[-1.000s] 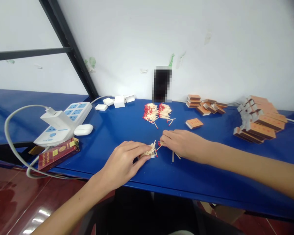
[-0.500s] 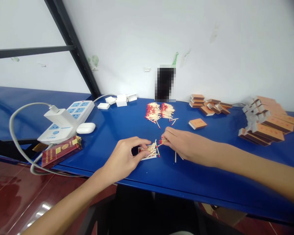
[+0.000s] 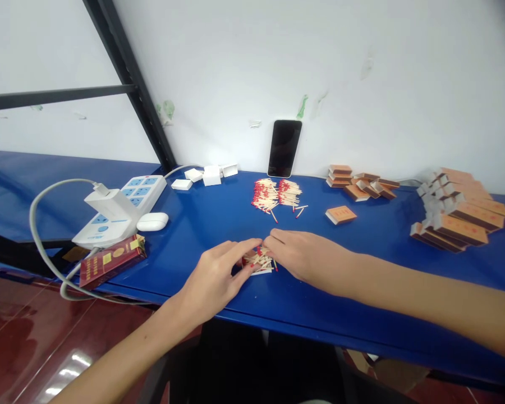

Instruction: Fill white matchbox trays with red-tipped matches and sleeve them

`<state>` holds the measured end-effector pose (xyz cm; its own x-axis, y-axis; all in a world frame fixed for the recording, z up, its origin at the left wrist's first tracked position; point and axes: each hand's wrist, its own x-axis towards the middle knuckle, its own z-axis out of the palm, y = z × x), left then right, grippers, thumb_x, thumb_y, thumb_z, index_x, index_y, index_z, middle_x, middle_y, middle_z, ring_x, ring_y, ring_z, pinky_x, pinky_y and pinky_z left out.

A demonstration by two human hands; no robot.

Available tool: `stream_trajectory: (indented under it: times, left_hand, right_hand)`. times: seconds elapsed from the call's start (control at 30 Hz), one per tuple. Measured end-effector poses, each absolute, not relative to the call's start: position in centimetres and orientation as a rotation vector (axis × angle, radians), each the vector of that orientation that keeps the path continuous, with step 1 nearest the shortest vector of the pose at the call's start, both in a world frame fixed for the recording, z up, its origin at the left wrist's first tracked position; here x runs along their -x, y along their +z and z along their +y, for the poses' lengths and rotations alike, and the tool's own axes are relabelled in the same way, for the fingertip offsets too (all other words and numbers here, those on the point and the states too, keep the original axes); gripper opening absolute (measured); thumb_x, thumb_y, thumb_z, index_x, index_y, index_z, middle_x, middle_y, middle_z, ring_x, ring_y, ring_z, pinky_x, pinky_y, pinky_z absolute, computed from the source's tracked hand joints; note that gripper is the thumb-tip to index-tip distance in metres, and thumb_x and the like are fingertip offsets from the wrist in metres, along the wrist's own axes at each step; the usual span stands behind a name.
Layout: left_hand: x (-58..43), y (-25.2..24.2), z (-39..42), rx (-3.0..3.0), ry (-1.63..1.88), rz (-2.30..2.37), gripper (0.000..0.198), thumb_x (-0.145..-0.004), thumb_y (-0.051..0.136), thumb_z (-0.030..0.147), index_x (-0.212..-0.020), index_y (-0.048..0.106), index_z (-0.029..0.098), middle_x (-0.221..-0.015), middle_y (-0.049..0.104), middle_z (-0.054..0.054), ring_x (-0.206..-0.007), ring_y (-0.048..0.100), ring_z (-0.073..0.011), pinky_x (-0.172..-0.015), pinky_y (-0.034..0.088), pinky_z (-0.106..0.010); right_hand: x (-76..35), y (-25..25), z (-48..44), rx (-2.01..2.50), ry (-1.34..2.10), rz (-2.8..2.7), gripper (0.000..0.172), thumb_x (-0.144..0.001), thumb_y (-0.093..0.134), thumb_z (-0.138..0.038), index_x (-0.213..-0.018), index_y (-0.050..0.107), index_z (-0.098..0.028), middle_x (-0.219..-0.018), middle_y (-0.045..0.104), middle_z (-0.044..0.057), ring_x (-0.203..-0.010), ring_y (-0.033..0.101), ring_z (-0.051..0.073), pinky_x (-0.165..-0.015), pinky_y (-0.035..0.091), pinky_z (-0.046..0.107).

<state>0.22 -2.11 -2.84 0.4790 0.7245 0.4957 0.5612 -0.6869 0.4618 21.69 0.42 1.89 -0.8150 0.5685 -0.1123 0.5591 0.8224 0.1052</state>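
Observation:
A small white tray (image 3: 261,272) heaped with matches (image 3: 261,259) lies near the front edge of the blue table. Around its left end curl the thumb and fingers of my left hand (image 3: 216,275), gripping it. My right hand (image 3: 305,258) is at the tray's right side, its fingers pinched together over the matches; what they hold is hidden behind them. Red-tipped matches stick out between the two hands. Farther back lie two piles of matches, a left one (image 3: 265,194) and a right one (image 3: 289,192), with a few loose matches beside them.
A phone (image 3: 285,148) leans on the wall. Orange matchboxes (image 3: 463,221) are stacked at the right, more (image 3: 368,186) lie behind, and one (image 3: 340,215) lies alone. White trays (image 3: 211,175), a power strip (image 3: 145,193), an earbud case (image 3: 152,221) and a dark red box (image 3: 113,261) are at the left.
My right hand has moved left, from beside the tray to over its matches. My left hand stays around the tray. The view has shifted slightly.

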Motion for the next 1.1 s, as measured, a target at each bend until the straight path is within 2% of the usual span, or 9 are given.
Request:
stream_trajectory:
  times: [0.2,0.33,0.43,0.5,0.6,0.67,0.9,0.97,1.1]
  left_hand:
    - [-0.2,-2.4,-2.3,-2.421,1.027,0.981,0.025,-0.091,0.067,0.023,-0.116,0.065,0.019,-0.101,0.07,-0.005,-0.085,0.065,-0.0149,-0.078,0.054,-0.027]
    - [-0.3,-1.9,-2.5,-2.386,1.045,0.989,0.022,-0.091,0.067,0.022,-0.113,0.068,0.019,-0.098,0.07,-0.004,-0.084,0.066,-0.0135,-0.078,0.054,-0.025]
    - [-0.4,-1.8,-2.5,-2.386,1.077,1.006,0.014,-0.094,0.063,0.017,-0.105,0.071,0.017,-0.095,0.071,-0.004,-0.084,0.067,-0.0125,-0.078,0.054,-0.023]
    - [-0.3,-2.0,-2.5,-2.408,1.098,1.008,0.013,-0.094,0.061,0.015,-0.1,0.073,0.016,-0.095,0.071,-0.005,-0.084,0.067,-0.0124,-0.077,0.055,-0.022]
    - [-0.3,-2.3,-2.5,-2.469,1.108,1.034,0.015,-0.094,0.06,0.015,-0.101,0.073,0.015,-0.103,0.07,-0.007,-0.089,0.069,-0.0143,-0.079,0.057,-0.024]
    - [-0.3,-2.5,-2.5,-2.506,1.096,1.081,0.017,-0.094,0.059,0.016,-0.103,0.073,0.015,-0.109,0.07,-0.008,-0.092,0.07,-0.0163,-0.081,0.058,-0.026]
    - [-0.6,-2.7,-2.5,-2.557,1.089,1.11,0.017,-0.093,0.064,0.023,-0.104,0.073,0.016,-0.11,0.074,-0.007,-0.097,0.072,-0.0194,-0.088,0.059,-0.032]
    - [-0.6,-2.8,-2.4,-2.577,1.112,1.087,0.017,-0.091,0.067,0.027,-0.104,0.073,0.017,-0.11,0.075,-0.007,-0.097,0.072,-0.0199,-0.088,0.058,-0.033]
    - [-0.6,-3.0,-2.1,-2.616,1.171,1.054,0.012,-0.091,0.067,0.025,-0.098,0.072,0.017,-0.104,0.077,-0.005,-0.089,0.074,-0.0202,-0.083,0.058,-0.035]
  right_hand:
    - [-22.3,1.6,0.8,-0.95,-0.171,2.949,0.019,-0.091,0.048,-0.002,-0.093,0.062,-0.015,-0.092,0.06,0.008,-0.076,0.059,0.018,-0.065,0.046,0.029]
    - [-22.1,1.9,1.1,-0.989,-0.355,3.01,0.019,-0.095,0.048,-0.009,-0.092,0.066,-0.014,-0.105,0.062,0.011,-0.075,0.061,0.015,-0.071,0.049,0.029]
    - [-22.1,1.9,1.6,-1.02,-0.438,3.098,0.02,-0.097,0.05,-0.018,-0.092,0.069,-0.014,-0.117,0.062,0.013,-0.091,0.064,0.019,-0.081,0.05,0.033]
    - [-22.0,1.9,2.0,-1.035,-0.549,3.112,0.02,-0.097,0.052,-0.022,-0.093,0.07,-0.015,-0.111,0.067,0.011,-0.096,0.064,0.021,-0.082,0.048,0.033]
    - [-21.9,2.3,2.4,-1.128,-0.73,3.009,0.016,-0.095,0.057,-0.025,-0.092,0.071,-0.017,-0.085,0.072,0.004,-0.078,0.064,0.017,-0.069,0.046,0.028]
    - [-21.8,2.5,2.6,-1.192,-0.786,2.965,0.015,-0.094,0.059,-0.026,-0.089,0.071,-0.018,-0.077,0.071,0.002,-0.07,0.062,0.015,-0.065,0.043,0.027]
    - [-22.1,2.6,2.7,-1.236,-0.892,2.981,0.012,-0.09,0.064,-0.028,-0.088,0.071,-0.018,-0.082,0.073,0.002,-0.073,0.064,0.015,-0.065,0.044,0.026]
    - [-22.5,2.7,2.7,-1.26,-0.978,2.958,0.018,-0.087,0.067,-0.033,-0.097,0.071,-0.019,-0.087,0.073,0.003,-0.076,0.066,0.015,-0.067,0.048,0.027]
    - [-23.3,2.7,2.2,-1.286,-1.089,2.9,0.051,-0.076,0.077,-0.038,-0.121,0.063,-0.02,-0.098,0.074,0.004,-0.087,0.069,0.019,-0.075,0.053,0.029]
